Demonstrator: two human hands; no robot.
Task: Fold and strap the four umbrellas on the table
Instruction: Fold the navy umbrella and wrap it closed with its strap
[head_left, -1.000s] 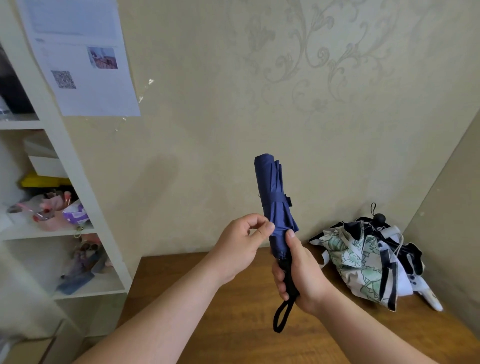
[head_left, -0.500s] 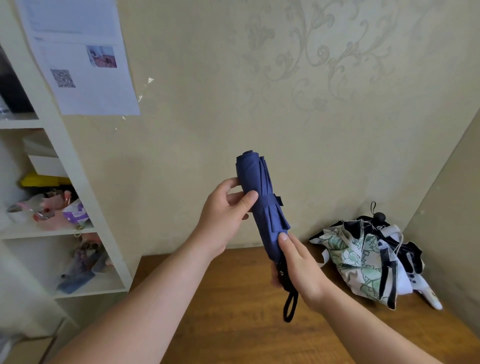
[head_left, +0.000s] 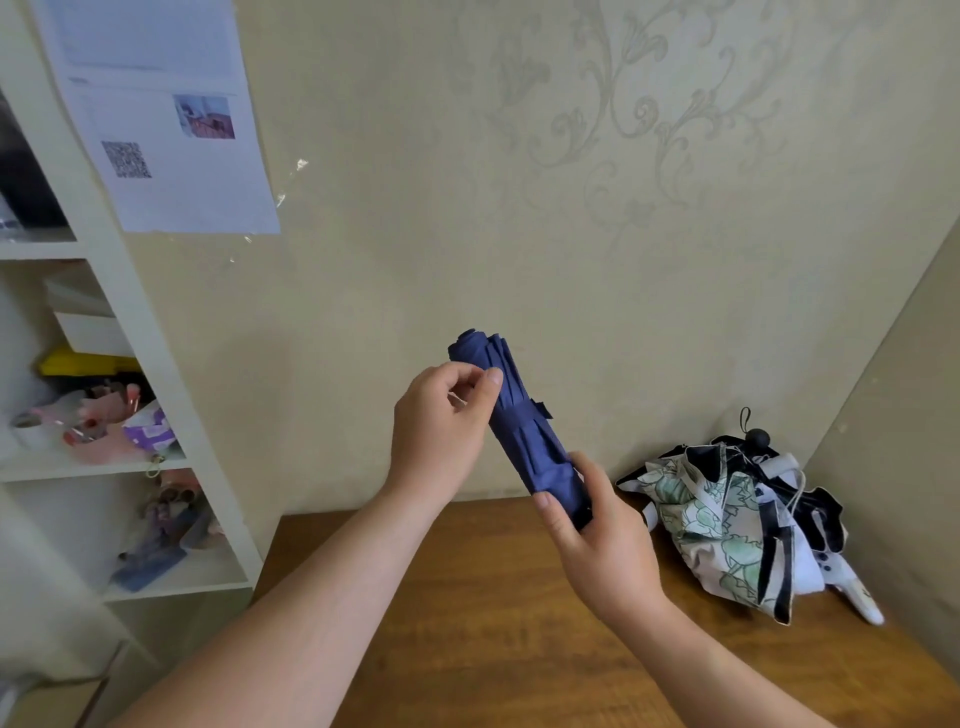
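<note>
My right hand (head_left: 605, 545) is wrapping its grip around the lower end of the navy umbrella (head_left: 519, 431), held tilted above the counter (head_left: 467, 597). My left hand (head_left: 441, 421) is pinching its upper folds. The unfolded floral umbrella (head_left: 727, 525) is lying in the counter's far right corner.

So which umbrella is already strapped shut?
The navy umbrella, held off the table by both hands, rolled tight with its strap around it. The floral umbrella lies loose.
</note>
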